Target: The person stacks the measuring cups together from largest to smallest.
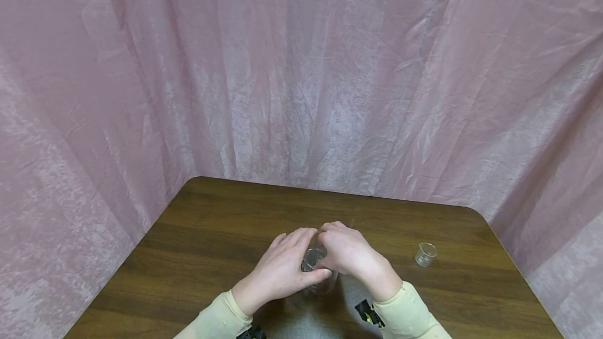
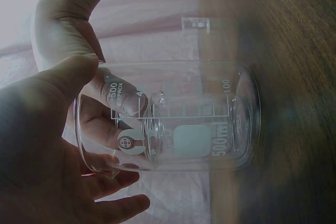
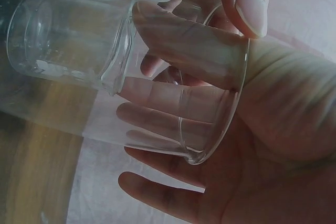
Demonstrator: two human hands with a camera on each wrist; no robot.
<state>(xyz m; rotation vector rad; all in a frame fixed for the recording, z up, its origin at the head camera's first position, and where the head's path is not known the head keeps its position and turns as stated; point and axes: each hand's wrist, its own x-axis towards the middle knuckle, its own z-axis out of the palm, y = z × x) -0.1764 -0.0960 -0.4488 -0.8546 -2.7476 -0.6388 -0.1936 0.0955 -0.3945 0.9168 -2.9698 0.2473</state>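
A clear 500 ml glass beaker (image 2: pixel 191 140) stands upright on the table. Within it sits a smaller glass beaker (image 3: pixel 73 40), low down near the base. My left hand (image 1: pixel 285 266) holds the large beaker around its upper part, thumb on the near side and fingers along the far side. From above, my right hand (image 1: pixel 350 252) reaches through the large beaker's mouth. Its thumb (image 2: pixel 131 103) and fingers are at the inner beaker's rim and appear to pinch it. Whether the inner beaker touches the bottom is hard to tell through the glass.
A tiny glass beaker (image 1: pixel 426 254) stands on the brown wooden table (image 1: pixel 212 229), to the right of my right hand. Behind that hand a faint clear glass edge (image 1: pixel 351 222) shows, mostly hidden. Pink curtains (image 1: pixel 301 93) hang behind and beside the table.
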